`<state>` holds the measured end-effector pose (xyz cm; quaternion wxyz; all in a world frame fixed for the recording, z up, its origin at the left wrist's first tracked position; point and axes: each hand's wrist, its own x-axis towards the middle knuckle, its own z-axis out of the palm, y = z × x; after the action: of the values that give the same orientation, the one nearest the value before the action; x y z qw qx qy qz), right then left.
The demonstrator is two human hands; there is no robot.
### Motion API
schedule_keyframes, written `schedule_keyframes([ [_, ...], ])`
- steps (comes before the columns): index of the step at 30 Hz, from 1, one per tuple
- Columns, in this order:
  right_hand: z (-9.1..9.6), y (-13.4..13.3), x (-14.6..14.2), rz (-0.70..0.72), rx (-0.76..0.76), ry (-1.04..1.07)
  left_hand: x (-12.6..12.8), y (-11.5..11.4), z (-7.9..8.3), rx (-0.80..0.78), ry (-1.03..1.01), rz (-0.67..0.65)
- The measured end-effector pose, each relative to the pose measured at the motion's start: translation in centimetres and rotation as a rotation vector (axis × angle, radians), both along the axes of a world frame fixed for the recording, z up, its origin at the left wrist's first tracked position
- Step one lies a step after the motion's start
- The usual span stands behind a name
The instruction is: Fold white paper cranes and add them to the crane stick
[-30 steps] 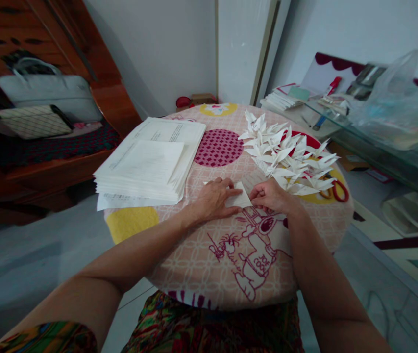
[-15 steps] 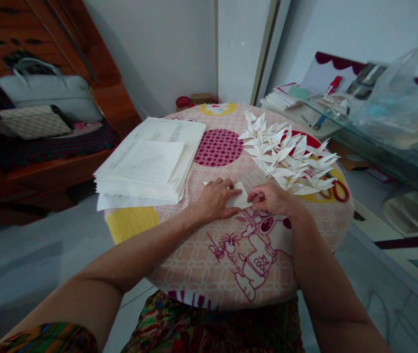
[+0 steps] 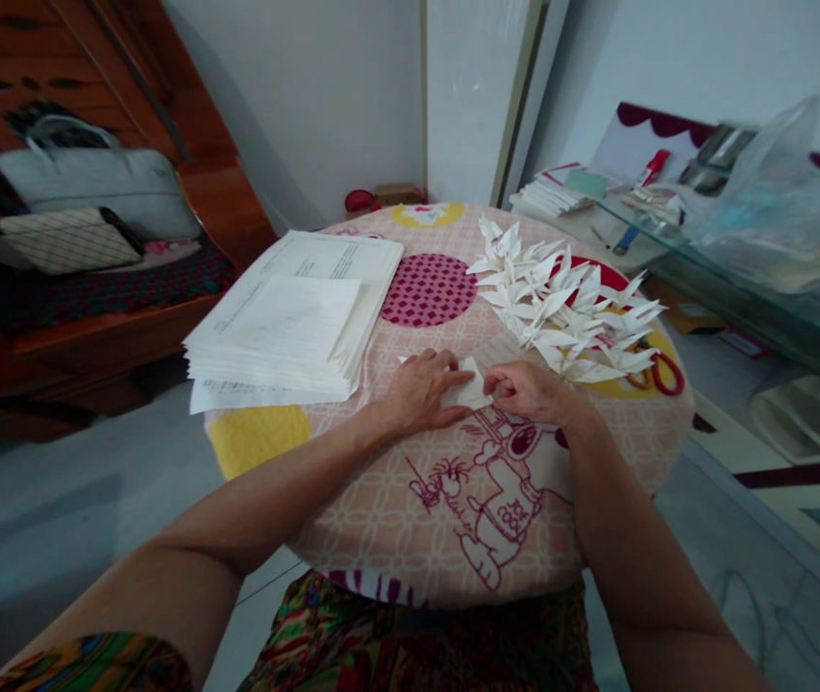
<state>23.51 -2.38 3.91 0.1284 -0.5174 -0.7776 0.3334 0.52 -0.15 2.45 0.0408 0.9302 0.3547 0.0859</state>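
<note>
A small folded piece of white paper point(image 3: 471, 392) lies on the round, cloth-covered table point(image 3: 373, 519). My left hand point(image 3: 425, 389) rests flat on it, fingers spread and pressing it down. At the paper's right end, my right hand point(image 3: 525, 389) has its thumb and fingers pinched together on the corner. Just beyond the right hand lies a greyish sheet of printed paper point(image 3: 503, 348), partly covered by it. Many pointed folded paper pieces point(image 3: 560, 303) are heaped to the upper right. A thick stack of paper sheets point(image 3: 272, 327) lies on the left.
Red-handled scissors point(image 3: 667, 373) lie by the table's right edge, partly under the folded pieces. A glass-topped stand point(image 3: 756, 288) on the right bears plastic bags point(image 3: 777, 211) and papers. A wooden bench point(image 3: 121, 308) with a grey bag point(image 3: 103, 183) stands at the left.
My right hand has shifted very slightly at the paper's corner. My left hand stays in place on the paper.
</note>
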Motion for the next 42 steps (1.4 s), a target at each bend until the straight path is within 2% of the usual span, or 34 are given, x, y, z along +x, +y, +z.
schedule_keyframes([
  [13, 0.4, -0.3, -0.4, 0.065, 0.121, -0.202, -0.1, 0.0, 0.3, -0.034, -0.027, 0.006],
  [18, 0.1, -0.3, -0.5, 0.083, 0.118, -0.256, -0.3, 0.1, 0.2, -0.035, -0.021, 0.007],
  [24, 0.4, -0.6, -0.2, 0.093, 0.157, -0.122, -0.2, 0.2, 0.1, -0.012, -0.033, 0.007],
  [29, 1.1, -0.9, -0.4, 0.023, 0.209, -0.077, -0.2, 0.5, -0.1, -0.005, -0.039, 0.018],
  [34, 0.7, -0.7, -0.5, -0.02, 0.249, 0.011, -1.4, 1.6, -0.5, -0.14, -0.169, -0.016],
  [38, -0.5, -0.2, -0.4, -0.107, 0.154, 0.123, -2.6, 2.3, -0.5, -0.248, -0.26, -0.062],
  [42, -0.9, 0.1, -0.7, -0.201, -0.019, 0.291, -3.0, 2.6, -0.6, -0.273, -0.3, -0.063],
])
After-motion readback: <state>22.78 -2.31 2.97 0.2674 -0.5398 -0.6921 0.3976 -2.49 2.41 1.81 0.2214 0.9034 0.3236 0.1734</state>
